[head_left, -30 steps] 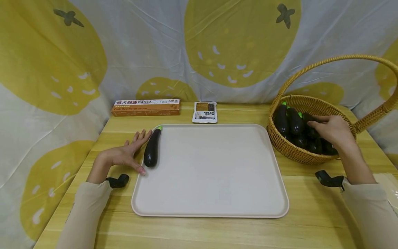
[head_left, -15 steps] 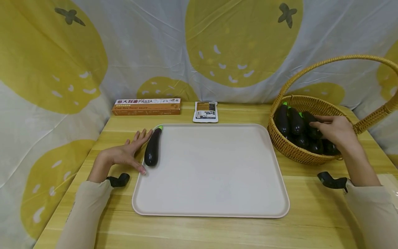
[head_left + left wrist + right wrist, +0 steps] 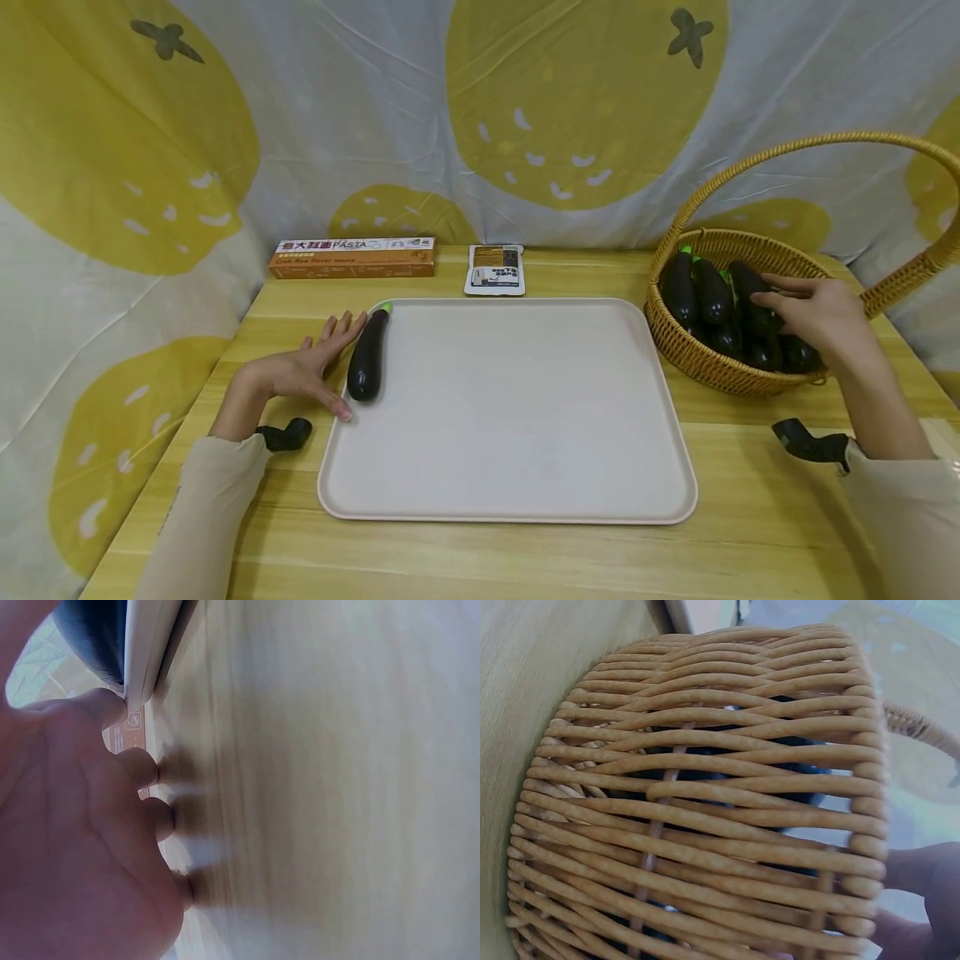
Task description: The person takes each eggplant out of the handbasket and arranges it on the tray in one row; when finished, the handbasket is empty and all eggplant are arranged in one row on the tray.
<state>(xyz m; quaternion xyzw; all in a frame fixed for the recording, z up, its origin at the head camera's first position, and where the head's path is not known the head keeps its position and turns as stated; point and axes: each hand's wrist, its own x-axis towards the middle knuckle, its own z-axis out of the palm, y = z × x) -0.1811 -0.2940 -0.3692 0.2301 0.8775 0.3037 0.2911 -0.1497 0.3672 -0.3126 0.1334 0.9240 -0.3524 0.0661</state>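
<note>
Black eggplant (image 3: 748,288) is pinched by right hand (image 3: 819,312), left hand (image 3: 302,372) splayed wide.

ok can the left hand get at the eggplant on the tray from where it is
Probably yes: the left hand is spread at the edge of the tray, close beside the eggplant, with nothing visible between them.

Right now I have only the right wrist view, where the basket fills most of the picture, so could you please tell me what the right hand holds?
Observer: The right hand pinches a dark eggplant in the basket.
Operator: Thank you; what is on the opposite side?
Observer: The left hand rests, fingers spread, at the left edge of the tray, where a single eggplant lies.
Operator: And beyond that tray?
Observer: A pasta box lies past its far edge, towards the left.
</note>
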